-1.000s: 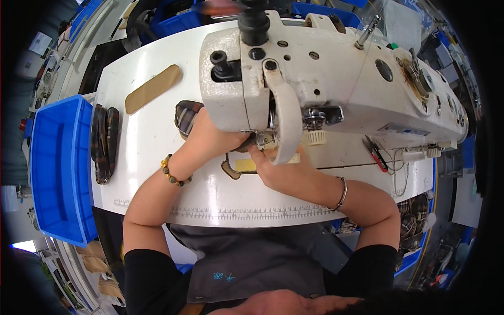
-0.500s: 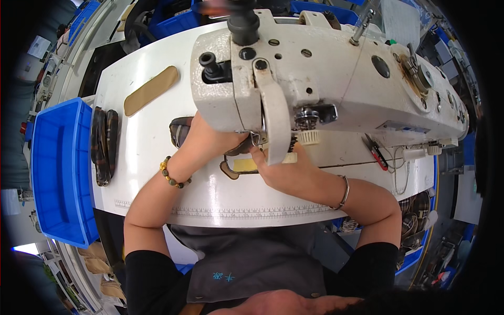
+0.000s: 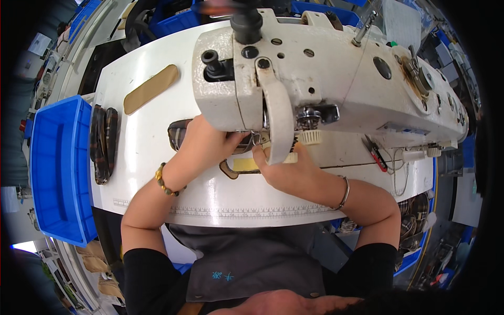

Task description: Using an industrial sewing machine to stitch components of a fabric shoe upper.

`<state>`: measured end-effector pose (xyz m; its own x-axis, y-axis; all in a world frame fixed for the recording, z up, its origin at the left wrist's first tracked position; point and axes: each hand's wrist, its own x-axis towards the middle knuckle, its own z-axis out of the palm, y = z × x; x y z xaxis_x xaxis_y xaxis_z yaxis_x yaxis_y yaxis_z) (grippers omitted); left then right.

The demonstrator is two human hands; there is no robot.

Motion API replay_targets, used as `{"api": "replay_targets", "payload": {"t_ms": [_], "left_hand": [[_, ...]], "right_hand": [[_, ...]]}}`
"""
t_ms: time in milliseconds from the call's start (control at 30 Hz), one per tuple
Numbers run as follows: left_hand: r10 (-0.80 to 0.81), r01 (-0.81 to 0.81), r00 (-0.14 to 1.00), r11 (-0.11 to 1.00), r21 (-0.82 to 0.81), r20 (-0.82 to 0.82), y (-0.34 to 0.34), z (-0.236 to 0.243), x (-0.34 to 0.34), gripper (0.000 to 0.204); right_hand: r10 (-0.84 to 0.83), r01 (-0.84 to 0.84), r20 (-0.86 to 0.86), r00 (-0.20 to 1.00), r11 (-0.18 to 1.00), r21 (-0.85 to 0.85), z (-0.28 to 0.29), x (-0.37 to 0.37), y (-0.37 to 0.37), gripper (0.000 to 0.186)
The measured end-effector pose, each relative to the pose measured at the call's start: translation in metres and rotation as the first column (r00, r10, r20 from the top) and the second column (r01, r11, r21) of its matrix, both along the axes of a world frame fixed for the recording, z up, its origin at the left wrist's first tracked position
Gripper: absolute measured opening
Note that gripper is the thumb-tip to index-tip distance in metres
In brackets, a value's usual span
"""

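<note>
A plaid fabric shoe piece (image 3: pixel 177 135) lies under the head of a white sewing machine (image 3: pixel 336 79). My left hand (image 3: pixel 202 144) is closed on it, the thumb and fingers pressing the fabric just left of the presser foot (image 3: pixel 255 138). My right hand (image 3: pixel 289 172) reaches in from the right, and its fingertips pinch the fabric's edge close to the foot. The machine's curved white lever (image 3: pixel 278 115) hides part of that hand's fingers. A tan, dark-edged part (image 3: pixel 228 170) shows below the fabric, beside a yellow strip (image 3: pixel 245 165) on the machine bed.
A tan insole-shaped piece (image 3: pixel 151 89) lies on the white table (image 3: pixel 142 157) at the far left. Plaid pieces (image 3: pixel 103 145) are stacked at the left edge, next to a blue bin (image 3: pixel 60 173). Red-handled thread snips (image 3: pixel 375 153) and loose thread lie on the right.
My left hand has turned slightly, with its wrist lower and further left. More plaid fabric shows beside the presser foot. My right hand has stayed nearly in place.
</note>
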<state>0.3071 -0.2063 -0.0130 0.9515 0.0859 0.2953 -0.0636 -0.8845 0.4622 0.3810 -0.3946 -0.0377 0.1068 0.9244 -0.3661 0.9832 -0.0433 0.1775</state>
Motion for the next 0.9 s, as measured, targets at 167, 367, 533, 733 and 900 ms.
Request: {"api": "replay_targets", "payload": {"t_ms": [167, 367, 533, 733, 900], "left_hand": [[-0.175, 0.216, 0.958, 0.962, 0.169, -0.226, -0.008, 0.019, -0.026, 0.03], [-0.191, 0.24, 0.967, 0.906, 0.348, -0.169, 0.007, 0.007, -0.019, 0.03], [-0.261, 0.261, 0.964, 0.875, 0.408, -0.058, 0.002, -0.001, -0.021, 0.032], [-0.252, 0.239, 0.968, 0.88, 0.411, -0.024, 0.0, -0.017, -0.023, 0.033], [-0.223, 0.212, 0.975, 0.883, 0.419, -0.024, -0.003, -0.015, -0.023, 0.031]], "right_hand": [[-0.213, 0.309, -0.412, 0.886, 0.934, 0.182, -0.031, 0.003, -0.004, 0.037], [0.138, -0.087, -0.029, 0.99, 0.761, 0.643, -0.03, 0.003, -0.01, 0.04], [0.109, -0.026, -0.075, 0.991, 0.714, 0.699, -0.025, 0.001, -0.007, 0.041], [-0.017, 0.034, -0.042, 0.999, 0.884, 0.466, -0.017, -0.009, -0.01, 0.045], [-0.013, 0.039, -0.059, 0.998, 0.876, 0.48, -0.016, -0.008, -0.01, 0.044]]}}
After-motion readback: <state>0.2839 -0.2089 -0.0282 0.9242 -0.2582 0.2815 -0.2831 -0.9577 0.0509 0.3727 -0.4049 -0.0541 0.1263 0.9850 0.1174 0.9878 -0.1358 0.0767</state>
